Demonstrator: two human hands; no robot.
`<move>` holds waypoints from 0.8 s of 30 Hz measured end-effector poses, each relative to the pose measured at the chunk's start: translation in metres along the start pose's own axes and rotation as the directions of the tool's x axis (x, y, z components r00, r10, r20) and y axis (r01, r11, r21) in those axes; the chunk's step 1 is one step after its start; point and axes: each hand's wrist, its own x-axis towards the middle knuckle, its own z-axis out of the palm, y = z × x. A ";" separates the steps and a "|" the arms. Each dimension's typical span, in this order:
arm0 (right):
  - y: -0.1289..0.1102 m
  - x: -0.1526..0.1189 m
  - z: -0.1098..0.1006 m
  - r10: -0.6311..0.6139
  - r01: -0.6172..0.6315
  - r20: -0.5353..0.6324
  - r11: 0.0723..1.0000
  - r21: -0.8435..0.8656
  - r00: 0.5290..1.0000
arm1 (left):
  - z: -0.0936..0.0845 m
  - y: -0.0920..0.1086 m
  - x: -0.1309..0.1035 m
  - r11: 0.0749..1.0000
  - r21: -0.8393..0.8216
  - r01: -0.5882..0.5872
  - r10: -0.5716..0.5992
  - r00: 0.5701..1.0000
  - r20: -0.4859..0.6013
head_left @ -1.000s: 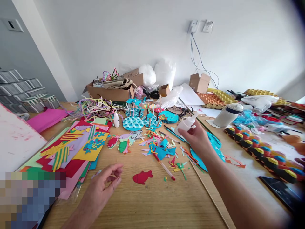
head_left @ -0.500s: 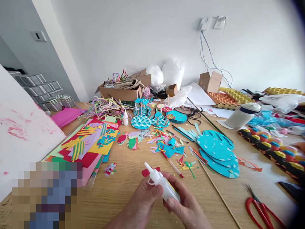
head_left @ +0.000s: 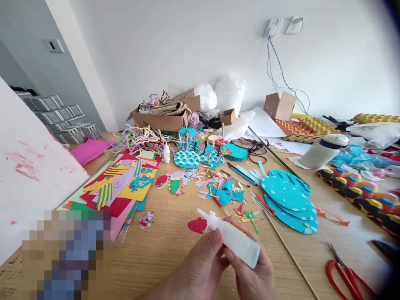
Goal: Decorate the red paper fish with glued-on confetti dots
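A white glue bottle with a pointed nozzle is held between both hands, tilted with its tip toward the upper left. My left hand grips it near the neck, thumb on the shoulder of the bottle. Around the body and lower end wrap the fingers of my right hand. A red paper fish lies on the table just beyond the nozzle, partly covered by the bottle's neck. Small round paper dots form a pile left of it.
Coloured paper sheets with cut-out fish lie at left. Blue ovals, a thin wooden stick and red-handled scissors lie at right. Paper scraps, wavy blue bases and another glue bottle sit farther back.
The glue bottle has swung to lie more sideways, its base moving right, with my right hand shifting along. More of the red fish now shows. The view has shifted slightly.
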 end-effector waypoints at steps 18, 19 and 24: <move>-0.004 0.058 0.014 0.200 -0.045 0.346 0.911 -0.409 0.916 | -0.093 0.029 -0.033 -0.695 0.716 -0.057 0.109 0.977 0.183; -0.002 0.058 0.015 0.196 -0.026 0.350 0.900 -0.435 0.916 | -0.094 0.030 -0.032 -0.711 0.700 -0.069 0.100 0.975 0.197; 0.008 0.058 0.019 0.073 0.132 0.384 0.867 -0.481 0.920 | -0.088 0.034 -0.030 -0.762 0.644 -0.070 0.061 0.982 0.178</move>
